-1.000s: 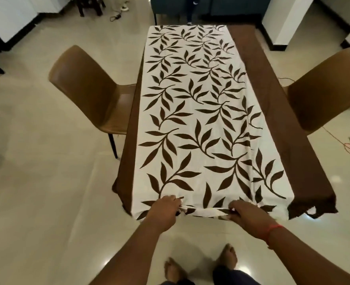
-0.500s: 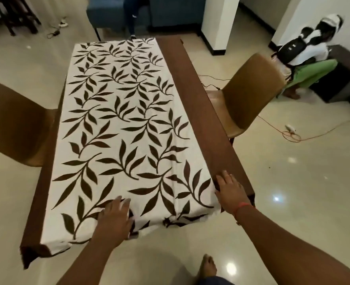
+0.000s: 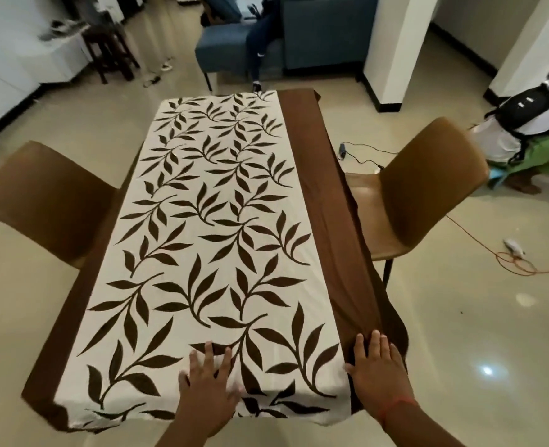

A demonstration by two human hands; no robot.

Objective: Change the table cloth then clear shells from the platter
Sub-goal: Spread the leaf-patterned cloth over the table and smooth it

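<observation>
Two brown chairs flank the table, one left (image 3: 41,201) and one right (image 3: 428,188), with an orange cord (image 3: 512,264) on the floor. The leaf cloth (image 3: 208,246) lies over a brown cloth (image 3: 318,221). Left hand (image 3: 207,377) rests flat, fingers spread, on the leaf cloth; right hand (image 3: 379,372) flat on the brown cloth, grasping nothing

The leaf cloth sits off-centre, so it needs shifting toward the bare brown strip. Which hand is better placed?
Left: the left hand lies flat on the leaf cloth; the right hand rests on the brown cloth.
</observation>
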